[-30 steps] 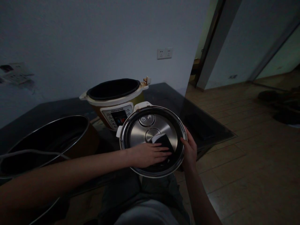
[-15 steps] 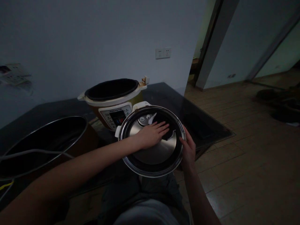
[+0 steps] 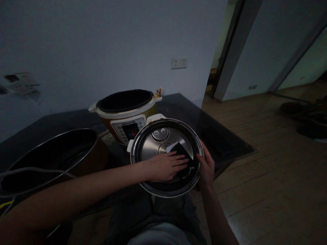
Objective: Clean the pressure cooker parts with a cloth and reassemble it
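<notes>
Cooker panel [image 3: 128, 129], top line: blurred brand lettering, apparently "Joyoung"
Panel display [image 3: 131, 131]: red and blue marks, illegible
Panel buttons [image 3: 123, 133]: small labels, too blurred to read

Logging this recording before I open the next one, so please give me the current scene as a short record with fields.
Left hand: flat on a dark, apparently cloth piece against the lid
Right hand: gripping the lid's right rim
Lid face: round, metal, inner side toward the camera
Cooker: uncovered, on the dark table, near the wall
Large pot: open, left of the cooker
Wall: double socket
Light: dim
</notes>
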`<state>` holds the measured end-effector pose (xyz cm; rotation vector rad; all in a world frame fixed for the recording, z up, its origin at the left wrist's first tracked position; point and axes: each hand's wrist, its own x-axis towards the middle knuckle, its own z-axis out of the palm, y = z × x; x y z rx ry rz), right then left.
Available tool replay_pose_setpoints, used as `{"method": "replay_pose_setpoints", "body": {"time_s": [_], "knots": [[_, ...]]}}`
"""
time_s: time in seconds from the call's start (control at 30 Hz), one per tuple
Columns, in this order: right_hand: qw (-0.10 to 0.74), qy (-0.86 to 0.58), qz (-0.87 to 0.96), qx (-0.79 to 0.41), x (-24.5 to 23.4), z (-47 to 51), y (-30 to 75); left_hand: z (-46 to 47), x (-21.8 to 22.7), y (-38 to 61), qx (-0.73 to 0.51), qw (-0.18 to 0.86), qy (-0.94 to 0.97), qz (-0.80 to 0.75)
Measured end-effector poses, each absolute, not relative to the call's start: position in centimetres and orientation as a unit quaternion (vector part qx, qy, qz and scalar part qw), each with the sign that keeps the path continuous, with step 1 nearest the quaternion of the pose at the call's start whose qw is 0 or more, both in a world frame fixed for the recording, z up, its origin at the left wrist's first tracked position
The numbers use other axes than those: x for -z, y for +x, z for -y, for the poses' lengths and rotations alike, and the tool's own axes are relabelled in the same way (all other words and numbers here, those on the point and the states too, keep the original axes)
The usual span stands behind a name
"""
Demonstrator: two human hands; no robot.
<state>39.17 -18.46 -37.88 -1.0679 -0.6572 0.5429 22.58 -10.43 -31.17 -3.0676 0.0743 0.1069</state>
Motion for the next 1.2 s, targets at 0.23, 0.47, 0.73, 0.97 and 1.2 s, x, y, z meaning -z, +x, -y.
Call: {"method": "replay_pose_setpoints", "body": {"time_s": [0.23, 0.47, 0.73, 0.97, 1.2], "knots": [[0.776, -0.487, 0.305, -0.260, 38.4, 18.4, 39.4, 8.4, 31.1, 25.5, 0.000, 0.099, -0.994, 0.036], [0.763, -0.509, 0.317, -0.242, 39.0, 18.3, 39.8, 6.3, 30.6, 24.8, 0.033, 0.158, -0.981, 0.111], [0.774, -0.491, 0.310, -0.251, 38.6, 18.3, 39.6, 7.1, 30.6, 24.1, 0.058, 0.231, -0.948, 0.211], [0.766, -0.501, 0.318, -0.246, 38.5, 18.5, 39.4, 8.2, 30.8, 25.4, 0.053, 0.205, -0.954, 0.214], [0.769, -0.500, 0.305, -0.256, 38.0, 18.5, 39.1, 10.5, 31.2, 24.1, 0.009, 0.058, -0.997, 0.040]]}}
